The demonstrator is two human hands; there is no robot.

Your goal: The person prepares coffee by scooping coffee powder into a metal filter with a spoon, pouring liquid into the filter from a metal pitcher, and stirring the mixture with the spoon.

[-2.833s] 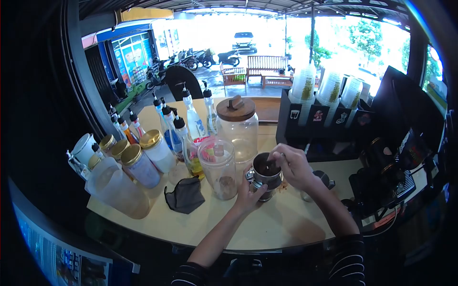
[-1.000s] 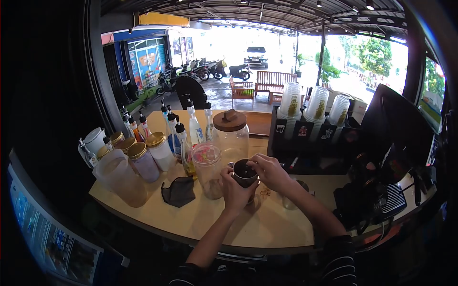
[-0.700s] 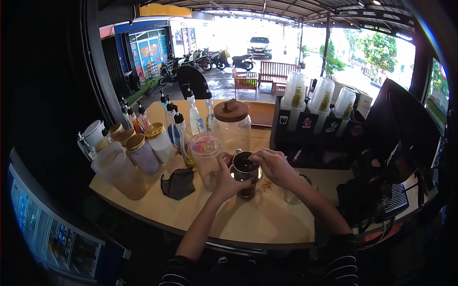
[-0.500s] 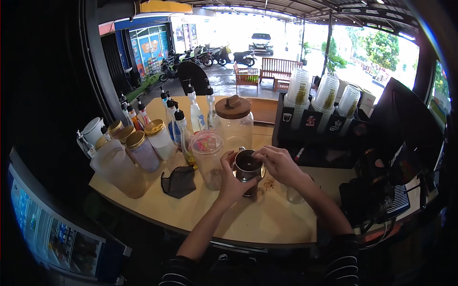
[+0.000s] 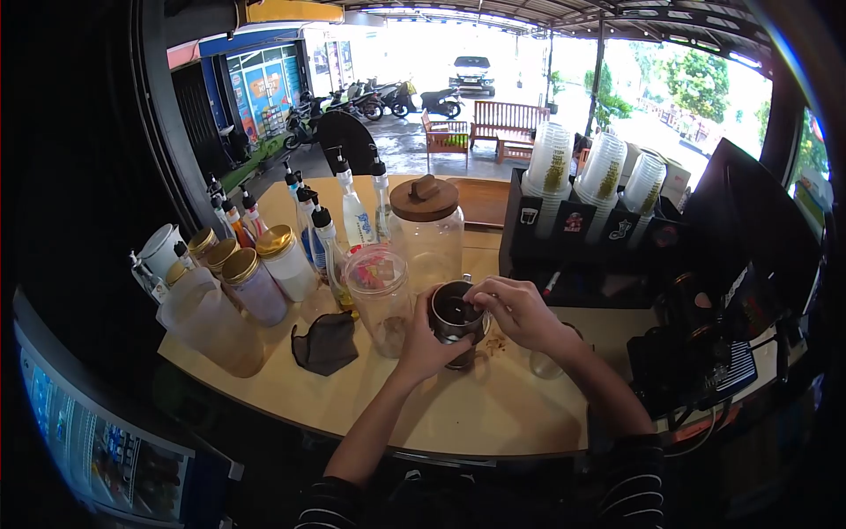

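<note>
A metal cup (image 5: 457,310) with dark contents stands over the table, on top of a darker vessel whose lower part is partly hidden. My left hand (image 5: 428,339) is wrapped around the cup's left and near side. At the cup's right rim, my right hand (image 5: 514,310) has its fingers pinched together; what they hold is too small to make out. Left of the cup is a clear plastic jar (image 5: 379,304) with a little brown matter near its bottom. Brown crumbs (image 5: 496,344) lie just right of the cup, and a small glass (image 5: 548,360) is beneath my right forearm.
Behind the cup stands a large glass jar (image 5: 426,242) with a wooden lid. Pump bottles (image 5: 352,212), gold-lidded jars (image 5: 256,286), a translucent pitcher (image 5: 211,326) and a dark mask (image 5: 325,344) are on the left. A black holder (image 5: 573,225) carries stacked plastic cups on the right.
The view has shifted slightly. Both hands stay at the metal cup; my left hand's hold has changed from its handle side to around its body, and my right fingers have moved a little about the rim.
</note>
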